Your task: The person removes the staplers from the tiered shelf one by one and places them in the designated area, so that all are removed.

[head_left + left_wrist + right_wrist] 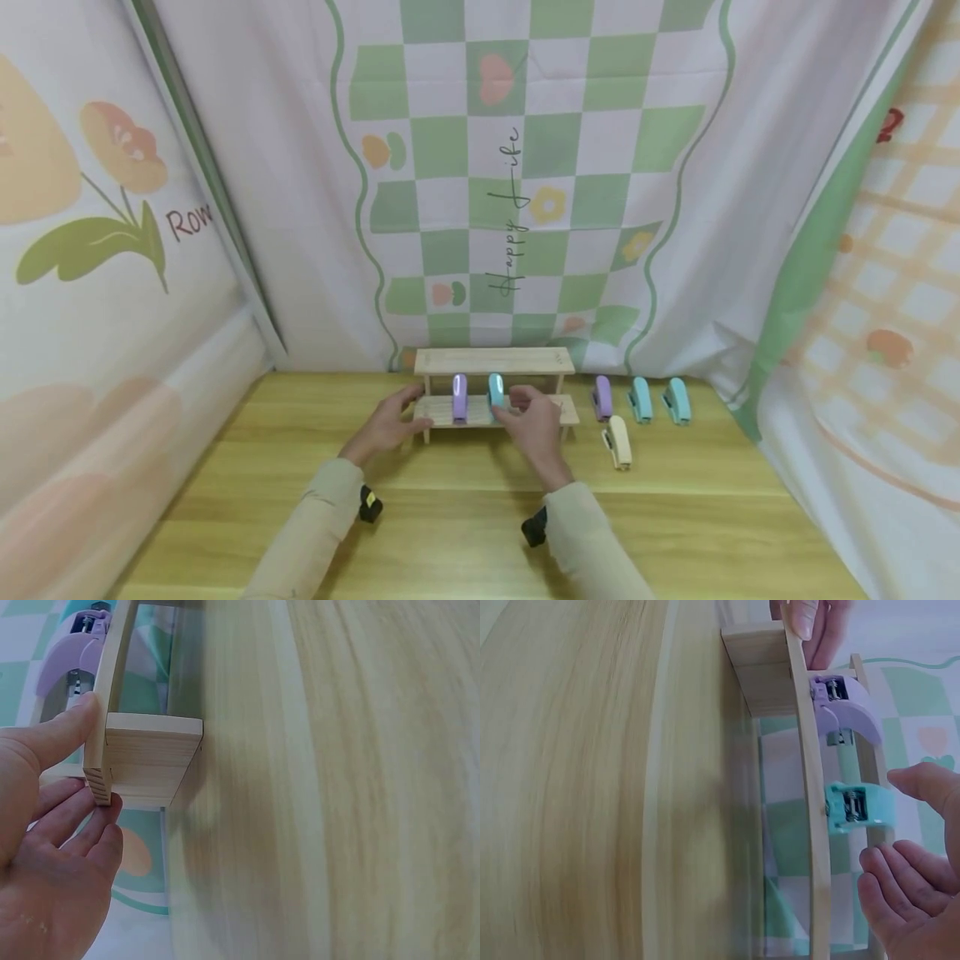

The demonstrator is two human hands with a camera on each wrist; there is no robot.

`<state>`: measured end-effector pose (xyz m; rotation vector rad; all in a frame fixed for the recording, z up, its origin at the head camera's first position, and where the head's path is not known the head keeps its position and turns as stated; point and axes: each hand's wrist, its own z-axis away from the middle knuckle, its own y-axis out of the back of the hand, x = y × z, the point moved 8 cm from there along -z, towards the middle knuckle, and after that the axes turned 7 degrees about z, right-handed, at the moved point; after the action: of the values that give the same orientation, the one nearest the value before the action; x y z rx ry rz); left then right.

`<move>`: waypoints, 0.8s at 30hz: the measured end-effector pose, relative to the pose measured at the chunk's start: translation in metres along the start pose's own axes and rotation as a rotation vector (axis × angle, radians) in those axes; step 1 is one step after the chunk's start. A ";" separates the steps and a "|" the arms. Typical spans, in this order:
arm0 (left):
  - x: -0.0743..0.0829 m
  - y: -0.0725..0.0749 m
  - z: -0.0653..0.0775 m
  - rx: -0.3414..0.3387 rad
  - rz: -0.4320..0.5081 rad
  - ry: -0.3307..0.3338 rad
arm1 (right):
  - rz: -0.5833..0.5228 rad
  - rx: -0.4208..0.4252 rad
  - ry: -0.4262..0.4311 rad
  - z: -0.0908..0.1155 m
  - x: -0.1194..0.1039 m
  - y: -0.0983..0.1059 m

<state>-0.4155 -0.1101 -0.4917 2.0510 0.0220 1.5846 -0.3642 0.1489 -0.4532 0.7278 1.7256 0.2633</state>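
Note:
A two-tier wooden rack (495, 361) stands against the back cloth. On its lower board (96, 746) are a purple stapler (460, 398) and, to the right of it, a teal stapler (861, 807), both upright. My left hand (388, 427) holds the left end of that lower board, thumb on top and fingers at the end and underside. My right hand (538, 425) is beside the teal stapler. In the right wrist view its thumb and fingers are spread apart near the stapler's top, with a gap between them and it.
Right of the rack, on the wooden table (465, 533), a second purple stapler (602, 398) and two more teal staplers (640, 400) stand in a row. A cream stapler (618, 442) is in front of them. Printed cloth (495, 167) hangs behind and at both sides.

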 end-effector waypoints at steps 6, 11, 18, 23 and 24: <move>-0.001 0.000 0.001 -0.004 0.009 -0.005 | -0.027 0.042 0.003 -0.001 -0.001 -0.007; -0.002 -0.001 0.001 0.000 0.006 0.005 | -0.043 0.055 -0.019 -0.003 0.001 -0.013; 0.000 0.000 0.001 0.000 -0.010 -0.006 | -0.011 0.071 -0.041 -0.007 0.003 -0.016; 0.001 0.001 0.002 0.005 -0.017 0.008 | 0.024 0.050 -0.026 -0.008 0.003 -0.015; 0.001 0.001 0.002 0.006 -0.019 0.013 | 0.033 0.044 -0.022 -0.008 0.003 -0.015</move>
<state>-0.4135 -0.1111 -0.4909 2.0394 0.0506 1.5884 -0.3768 0.1405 -0.4609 0.7894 1.7045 0.2397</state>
